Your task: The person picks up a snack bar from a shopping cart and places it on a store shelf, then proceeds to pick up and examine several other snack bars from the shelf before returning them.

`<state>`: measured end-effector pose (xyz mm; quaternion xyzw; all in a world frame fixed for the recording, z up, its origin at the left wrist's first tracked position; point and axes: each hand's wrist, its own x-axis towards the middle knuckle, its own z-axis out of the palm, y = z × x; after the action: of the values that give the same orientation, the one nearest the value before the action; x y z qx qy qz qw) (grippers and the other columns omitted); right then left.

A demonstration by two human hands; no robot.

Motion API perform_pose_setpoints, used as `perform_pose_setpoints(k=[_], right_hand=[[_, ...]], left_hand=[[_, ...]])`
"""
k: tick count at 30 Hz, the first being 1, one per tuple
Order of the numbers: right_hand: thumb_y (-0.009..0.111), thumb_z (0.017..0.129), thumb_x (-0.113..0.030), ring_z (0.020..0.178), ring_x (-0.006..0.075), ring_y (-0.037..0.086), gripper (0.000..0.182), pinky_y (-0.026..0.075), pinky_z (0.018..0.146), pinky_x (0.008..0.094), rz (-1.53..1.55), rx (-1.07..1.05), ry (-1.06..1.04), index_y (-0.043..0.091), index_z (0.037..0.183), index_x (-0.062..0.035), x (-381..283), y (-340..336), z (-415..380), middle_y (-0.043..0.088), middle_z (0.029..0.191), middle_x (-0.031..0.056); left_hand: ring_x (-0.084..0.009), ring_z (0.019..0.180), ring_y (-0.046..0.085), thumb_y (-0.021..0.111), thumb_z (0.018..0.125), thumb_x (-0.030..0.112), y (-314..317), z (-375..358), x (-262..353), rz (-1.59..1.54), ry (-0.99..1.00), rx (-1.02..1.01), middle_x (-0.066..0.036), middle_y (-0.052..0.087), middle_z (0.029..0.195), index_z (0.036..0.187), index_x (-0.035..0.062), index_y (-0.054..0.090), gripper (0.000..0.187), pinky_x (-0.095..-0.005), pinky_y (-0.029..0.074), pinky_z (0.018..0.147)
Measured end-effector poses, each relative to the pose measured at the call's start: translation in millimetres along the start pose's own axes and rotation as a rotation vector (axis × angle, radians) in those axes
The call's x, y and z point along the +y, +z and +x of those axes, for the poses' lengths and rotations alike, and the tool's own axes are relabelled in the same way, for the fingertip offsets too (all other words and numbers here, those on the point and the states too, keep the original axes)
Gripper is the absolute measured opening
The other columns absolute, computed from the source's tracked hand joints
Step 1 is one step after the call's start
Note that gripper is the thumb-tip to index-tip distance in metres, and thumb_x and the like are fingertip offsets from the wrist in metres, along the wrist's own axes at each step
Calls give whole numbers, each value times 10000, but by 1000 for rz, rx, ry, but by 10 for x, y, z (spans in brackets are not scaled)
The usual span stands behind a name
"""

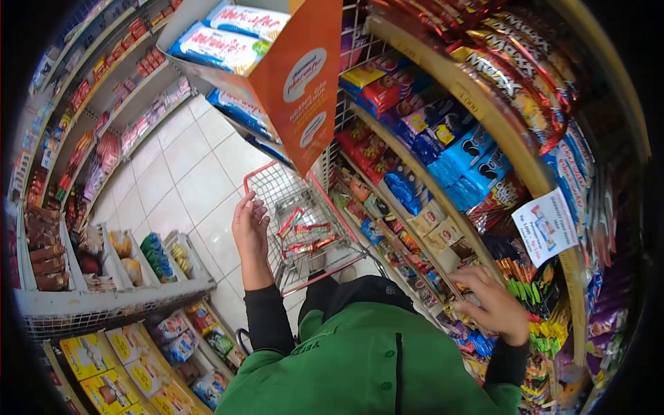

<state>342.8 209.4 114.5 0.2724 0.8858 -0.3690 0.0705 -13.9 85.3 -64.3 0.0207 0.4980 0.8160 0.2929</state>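
Note:
My left hand is raised beside the wire shopping cart, fingers loosely bent and slightly apart, with nothing in them. Inside the cart lie several red-wrapped snack packets. On the other side, my right hand reaches in front of the snack shelves, fingers spread and a little curled, with no item showing in it. Closest to it are small orange and green packets and cream-coloured packs. Above the hand hangs a white price sign.
An orange cardboard display with blue-and-white wafer packs juts out above the cart. Curved shelves of red Maxx bags line the right. To the left stand a snack rack, yellow boxes and a tiled floor.

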Motion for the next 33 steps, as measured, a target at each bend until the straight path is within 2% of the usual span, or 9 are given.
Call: perform_pose_setpoints(k=[5,10,12,15,21,25,28,31,33], right_hand=[[536,758,-206,934,331,475,351,381,784,364,130,110,118,468,1058,-39,1179,1082,736,482,1032,170],[627,667,-324,932,355,485,553,410,773,419,-88,-100,323,426,1068,0,1689,2219,1237,461,1019,247],[600,695,-283,884,351,505,443,429,730,416,-98,-225,409,449,999,2,1630,2434,1316,489,952,236],[518,731,-142,709,361,535,250,434,628,424,0,145,386,443,896,30,1663,2693,1325,538,750,207],[508,668,-39,734,321,534,286,438,641,398,-1,278,441,502,952,-65,1724,2786,1371,553,773,148],[492,679,-78,725,274,545,246,443,617,381,-82,360,427,546,919,-94,1702,2797,1371,561,771,108],[540,644,-83,737,269,529,278,434,645,373,-85,360,427,536,921,-94,1689,2778,1369,532,771,77],[565,607,-76,738,257,520,354,422,636,367,-70,387,408,522,957,-103,1713,2826,1349,520,782,73],[569,594,-64,734,253,518,375,417,631,365,-51,395,402,519,963,-105,1731,2820,1368,519,781,73]], left_hand=[[-77,696,473,500,771,241,-526,156,-668,204,-204,123,15,526,825,1067,77,485,339,-208,365,568],[-53,592,453,497,732,161,-822,233,-1370,447,-429,105,6,521,747,1014,39,495,308,-183,336,472],[-88,594,489,506,727,162,-1032,277,-1741,590,-469,89,-14,539,722,988,37,515,289,-228,376,496],[-142,627,528,509,728,168,-1465,380,-2327,1092,-382,-99,-69,557,712,954,25,530,268,-273,412,555],[-294,858,540,479,726,143,-2072,419,-3027,1765,-12,-598,-139,522,988,884,109,569,185,-384,446,688],[-271,1031,424,476,711,134,-1657,530,-2989,2205,-188,-1036,-85,430,1126,907,165,599,234,-388,397,796],[-243,1017,425,472,714,169,-1897,721,-3449,2289,188,-1172,-67,460,1079,891,97,597,229,-395,388,745],[-186,1035,415,444,725,143,-1799,815,-3693,2262,50,-1252,-78,457,1112,1032,47,511,329,-367,348,798],[-169,1038,408,427,729,118,-1901,898,-3921,2309,261,-1271,-74,457,1116,1036,60,502,321,-354,338,803]])
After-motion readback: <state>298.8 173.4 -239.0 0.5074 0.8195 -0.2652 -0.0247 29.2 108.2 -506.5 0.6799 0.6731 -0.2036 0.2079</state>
